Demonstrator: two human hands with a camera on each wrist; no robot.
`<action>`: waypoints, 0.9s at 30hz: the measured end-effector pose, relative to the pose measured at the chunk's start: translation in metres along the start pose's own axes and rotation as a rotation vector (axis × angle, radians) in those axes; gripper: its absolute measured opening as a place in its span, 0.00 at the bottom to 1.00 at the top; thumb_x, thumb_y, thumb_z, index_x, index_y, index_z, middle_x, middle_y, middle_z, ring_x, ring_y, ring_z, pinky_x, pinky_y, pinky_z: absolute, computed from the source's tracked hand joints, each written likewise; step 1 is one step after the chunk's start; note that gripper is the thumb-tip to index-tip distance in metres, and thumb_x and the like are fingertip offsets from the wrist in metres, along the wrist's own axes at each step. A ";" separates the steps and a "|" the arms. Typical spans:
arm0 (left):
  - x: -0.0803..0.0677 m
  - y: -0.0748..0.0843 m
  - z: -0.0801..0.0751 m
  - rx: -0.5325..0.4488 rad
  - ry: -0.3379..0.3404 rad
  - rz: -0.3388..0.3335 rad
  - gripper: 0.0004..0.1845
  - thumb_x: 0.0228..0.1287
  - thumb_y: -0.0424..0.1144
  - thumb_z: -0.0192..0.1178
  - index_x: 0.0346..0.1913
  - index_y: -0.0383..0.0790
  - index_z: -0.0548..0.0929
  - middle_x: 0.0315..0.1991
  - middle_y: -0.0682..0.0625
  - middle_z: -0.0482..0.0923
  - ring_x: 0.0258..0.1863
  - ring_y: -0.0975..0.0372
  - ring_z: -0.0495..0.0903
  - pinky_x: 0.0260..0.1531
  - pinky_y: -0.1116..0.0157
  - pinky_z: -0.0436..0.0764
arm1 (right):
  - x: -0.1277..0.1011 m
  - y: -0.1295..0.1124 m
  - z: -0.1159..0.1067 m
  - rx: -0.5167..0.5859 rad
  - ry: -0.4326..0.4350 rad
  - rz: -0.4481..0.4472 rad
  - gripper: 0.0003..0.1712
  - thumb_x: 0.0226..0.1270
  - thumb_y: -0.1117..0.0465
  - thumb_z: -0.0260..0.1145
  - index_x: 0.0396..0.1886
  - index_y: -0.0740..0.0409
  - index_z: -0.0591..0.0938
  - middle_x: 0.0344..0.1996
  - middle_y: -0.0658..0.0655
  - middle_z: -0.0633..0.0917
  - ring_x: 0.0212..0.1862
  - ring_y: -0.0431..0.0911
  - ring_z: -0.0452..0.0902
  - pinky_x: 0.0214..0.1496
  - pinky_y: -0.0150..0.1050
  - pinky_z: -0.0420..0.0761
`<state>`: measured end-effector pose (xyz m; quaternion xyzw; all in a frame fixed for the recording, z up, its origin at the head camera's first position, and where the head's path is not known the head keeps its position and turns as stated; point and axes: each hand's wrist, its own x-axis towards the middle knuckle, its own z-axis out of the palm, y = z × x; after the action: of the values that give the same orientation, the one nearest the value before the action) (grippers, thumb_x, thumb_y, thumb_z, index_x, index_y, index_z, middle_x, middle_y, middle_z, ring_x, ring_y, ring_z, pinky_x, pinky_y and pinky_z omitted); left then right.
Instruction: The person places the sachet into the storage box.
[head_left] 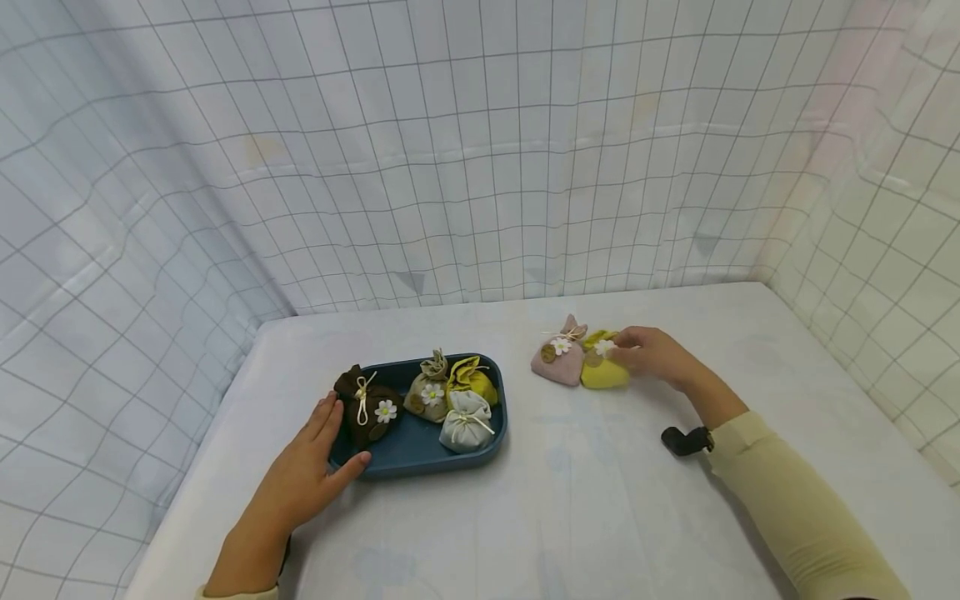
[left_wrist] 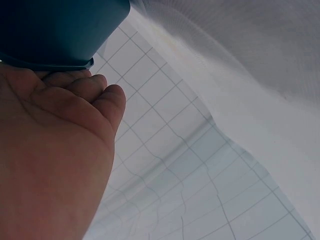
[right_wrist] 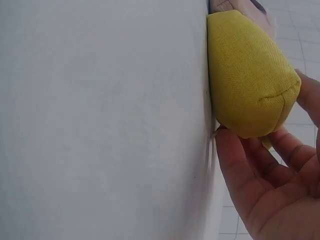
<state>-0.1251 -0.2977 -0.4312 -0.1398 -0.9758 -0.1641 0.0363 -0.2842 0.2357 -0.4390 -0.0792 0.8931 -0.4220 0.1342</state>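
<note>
Couldn't see everything, honestly. From the head view my right hand (head_left: 651, 353) covered the far side of the yellow pouch (head_left: 602, 370), so its tied top and little white flower were half hidden behind my fingers. The right wrist view only caught the pouch's rounded bottom, with a sliver of the pink pouch (head_left: 558, 360) cut off at the top edge. The left wrist view was mostly my palm and the underside of the tray, so nothing inside the tray showed there.

The yellow pouch sat on the white tablecloth (head_left: 600, 500), touching the pink pouch on its left, well apart from the tray. My right fingers (right_wrist: 240, 165) were curled around it, thumb against one side and the others wrapping the opposite side, so I was pinching it where it lay.

My left hand (head_left: 307, 471) lay flat with straight, relaxed fingers against the near left corner of the blue tray (head_left: 420, 454), thumb along its front rim, right next to the brown pouch (head_left: 366, 407).

Stuff-wise: the yellow one was a coarse woven fabric, plump and teardrop shaped with a seam across the bottom. The tray looked like smooth, rounded plastic and held the brown pouch, a beige pouch (head_left: 427, 393), a mustard pouch (head_left: 472, 379) and a pale grey pouch (head_left: 465, 421), all cinched with cord.
</note>
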 end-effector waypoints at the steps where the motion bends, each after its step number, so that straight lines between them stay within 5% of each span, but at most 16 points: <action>1: 0.000 0.000 0.000 0.001 0.000 0.000 0.50 0.70 0.61 0.57 0.78 0.31 0.48 0.79 0.38 0.40 0.76 0.42 0.46 0.64 0.38 0.61 | 0.000 -0.002 0.001 -0.010 0.001 0.004 0.29 0.70 0.45 0.64 0.60 0.63 0.77 0.62 0.66 0.75 0.56 0.56 0.77 0.53 0.50 0.80; 15: 0.000 0.000 0.000 0.005 0.006 0.003 0.50 0.70 0.61 0.57 0.78 0.30 0.49 0.79 0.37 0.41 0.76 0.42 0.46 0.64 0.38 0.61 | 0.000 -0.007 0.003 -0.044 0.033 -0.009 0.23 0.69 0.52 0.66 0.58 0.60 0.78 0.62 0.64 0.77 0.62 0.60 0.73 0.56 0.54 0.78; 27: 0.001 0.002 -0.003 0.008 0.015 0.010 0.49 0.70 0.60 0.57 0.78 0.30 0.50 0.79 0.36 0.43 0.76 0.41 0.48 0.65 0.39 0.61 | -0.006 -0.025 -0.006 -0.100 0.119 -0.133 0.16 0.69 0.57 0.67 0.53 0.57 0.79 0.57 0.61 0.81 0.60 0.58 0.75 0.54 0.54 0.78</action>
<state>-0.1255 -0.2961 -0.4278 -0.1431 -0.9755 -0.1611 0.0450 -0.2791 0.2260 -0.4147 -0.1197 0.9122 -0.3889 0.0486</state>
